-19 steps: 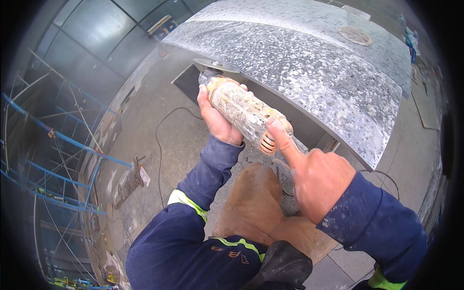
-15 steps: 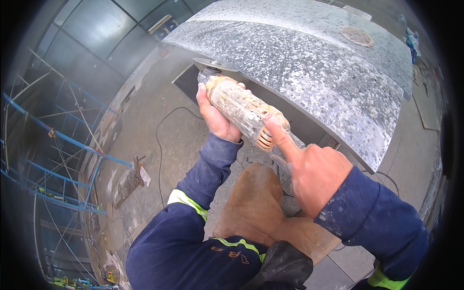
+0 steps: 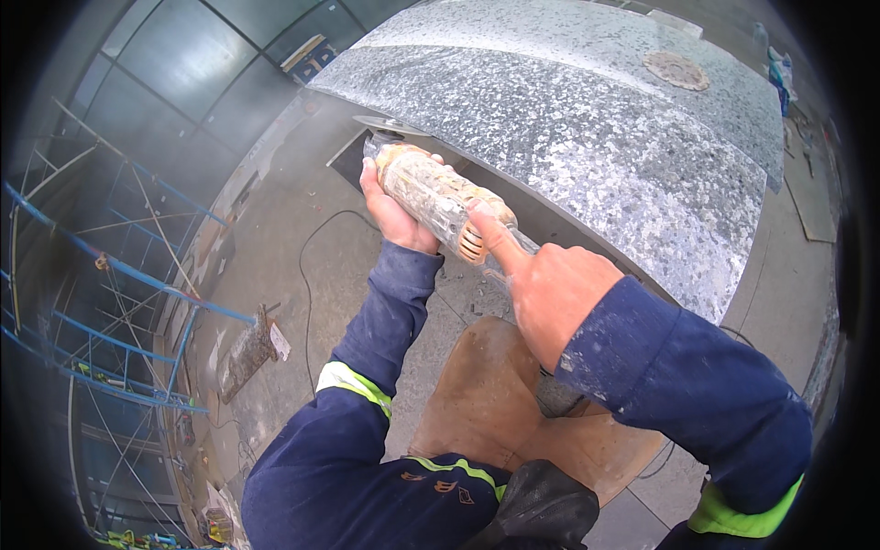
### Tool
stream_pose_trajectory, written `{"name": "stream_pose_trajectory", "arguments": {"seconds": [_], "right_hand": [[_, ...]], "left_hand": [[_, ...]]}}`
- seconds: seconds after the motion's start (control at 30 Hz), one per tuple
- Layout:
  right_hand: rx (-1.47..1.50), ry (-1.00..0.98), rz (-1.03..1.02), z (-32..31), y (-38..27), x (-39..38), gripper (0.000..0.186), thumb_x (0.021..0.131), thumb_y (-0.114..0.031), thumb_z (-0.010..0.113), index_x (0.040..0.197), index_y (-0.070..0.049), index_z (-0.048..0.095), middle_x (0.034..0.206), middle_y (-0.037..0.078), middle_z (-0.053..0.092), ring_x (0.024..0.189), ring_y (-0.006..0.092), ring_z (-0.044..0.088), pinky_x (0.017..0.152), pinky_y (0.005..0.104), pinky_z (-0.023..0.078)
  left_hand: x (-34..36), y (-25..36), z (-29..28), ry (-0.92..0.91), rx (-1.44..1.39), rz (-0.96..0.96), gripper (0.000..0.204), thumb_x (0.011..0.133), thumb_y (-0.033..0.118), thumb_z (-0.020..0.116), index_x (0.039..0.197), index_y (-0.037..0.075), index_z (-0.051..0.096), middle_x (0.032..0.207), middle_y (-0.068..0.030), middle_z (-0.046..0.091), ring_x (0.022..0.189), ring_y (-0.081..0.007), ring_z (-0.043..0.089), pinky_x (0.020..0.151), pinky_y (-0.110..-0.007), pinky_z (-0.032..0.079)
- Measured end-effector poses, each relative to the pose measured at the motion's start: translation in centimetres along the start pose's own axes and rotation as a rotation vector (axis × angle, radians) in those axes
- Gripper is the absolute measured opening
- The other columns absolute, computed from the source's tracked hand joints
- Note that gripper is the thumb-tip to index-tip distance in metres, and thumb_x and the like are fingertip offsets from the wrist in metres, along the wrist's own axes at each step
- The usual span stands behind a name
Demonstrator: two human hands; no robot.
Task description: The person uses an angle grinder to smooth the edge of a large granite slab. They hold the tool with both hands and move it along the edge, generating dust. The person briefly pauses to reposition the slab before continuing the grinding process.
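Note:
An angle grinder [image 3: 429,190], its body caked in pale dust, is held at a slant in front of me. My left hand [image 3: 396,218] is wrapped round the front of its body from below, close to the head. At the rear end, my right hand [image 3: 561,291] has its index finger stretched along the casing by the orange vents, the other fingers curled. The grinder's disc [image 3: 391,125] lies by the left part of the near edge of a speckled grey stone slab [image 3: 559,115]; whether they touch I cannot tell.
A round, dusty disc-shaped piece [image 3: 676,70] lies on the slab's far part. Blue scaffold frames [image 3: 137,275] stand at left, with a dusty board [image 3: 246,356] leaning there. A dark cord [image 3: 305,275] loops over the floor. Dust hazes the glass panels [image 3: 183,55] behind.
Both hands have carried the grinder a little to the left and slightly away from me along the slab's edge. The grip looks the same.

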State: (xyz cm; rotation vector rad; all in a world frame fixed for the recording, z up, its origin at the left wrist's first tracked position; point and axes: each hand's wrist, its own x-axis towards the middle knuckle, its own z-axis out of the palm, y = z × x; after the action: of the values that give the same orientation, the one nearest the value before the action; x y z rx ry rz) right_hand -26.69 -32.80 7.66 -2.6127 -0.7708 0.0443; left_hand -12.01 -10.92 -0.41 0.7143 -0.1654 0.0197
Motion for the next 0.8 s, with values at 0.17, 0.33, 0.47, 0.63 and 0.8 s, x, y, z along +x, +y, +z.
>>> {"name": "stream_pose_trajectory", "arguments": {"seconds": [0.17,0.33,0.47,0.63,0.8], "right_hand": [[-0.024,-0.086,0.052,-0.6,-0.4,1.4,0.091,0.079,-0.001,0.060,0.158,-0.004,0.015,0.074,0.021,0.068,0.069,0.0365,0.070,0.065,0.0446,0.057],[-0.003,-0.078,0.049,-0.6,-0.1,1.0,0.090,0.080,-0.002,0.060,0.158,-0.006,0.014,0.074,0.022,0.068,0.070,0.0376,0.070,0.064,0.0454,0.057],[0.039,-0.041,0.041,-0.5,-0.1,-1.0,0.090,0.081,-0.004,0.060,0.158,-0.007,0.014,0.072,0.022,0.067,0.065,0.0391,0.068,0.061,0.0475,0.056],[0.077,-0.029,0.031,-0.5,0.1,-3.0,0.090,0.081,-0.003,0.059,0.159,-0.009,0.014,0.069,0.022,0.066,0.060,0.0384,0.067,0.056,0.0487,0.054],[0.030,-0.042,0.069,-1.3,-0.4,-5.0,0.093,0.079,-0.003,0.059,0.159,-0.009,0.011,0.067,0.022,0.064,0.057,0.0377,0.065,0.054,0.0467,0.054]], "left_hand": [[1.2,0.4,-0.8,0.009,0.021,0.002,0.065,0.095,0.063,0.038,0.105,0.003,0.060,0.094,-0.0189,0.065,0.085,-0.0348,0.065,0.075,-0.049,0.057],[0.8,0.2,-0.2,0.036,0.019,-0.016,0.067,0.095,0.064,0.038,0.105,0.002,0.061,0.094,-0.0190,0.065,0.085,-0.0349,0.065,0.076,-0.049,0.057],[-0.3,-0.3,0.3,0.019,-0.007,-0.008,0.067,0.095,0.064,0.038,0.105,0.001,0.060,0.095,-0.0191,0.065,0.086,-0.0352,0.065,0.077,-0.049,0.056],[-2.5,-0.5,2.0,0.068,0.005,0.006,0.066,0.095,0.063,0.038,0.105,0.001,0.059,0.095,-0.0183,0.064,0.087,-0.0347,0.064,0.078,-0.048,0.056],[-3.7,-2.1,3.5,0.034,-0.042,-0.023,0.065,0.095,0.064,0.038,0.104,0.002,0.058,0.095,-0.0169,0.062,0.086,-0.0330,0.063,0.078,-0.047,0.055]]}}
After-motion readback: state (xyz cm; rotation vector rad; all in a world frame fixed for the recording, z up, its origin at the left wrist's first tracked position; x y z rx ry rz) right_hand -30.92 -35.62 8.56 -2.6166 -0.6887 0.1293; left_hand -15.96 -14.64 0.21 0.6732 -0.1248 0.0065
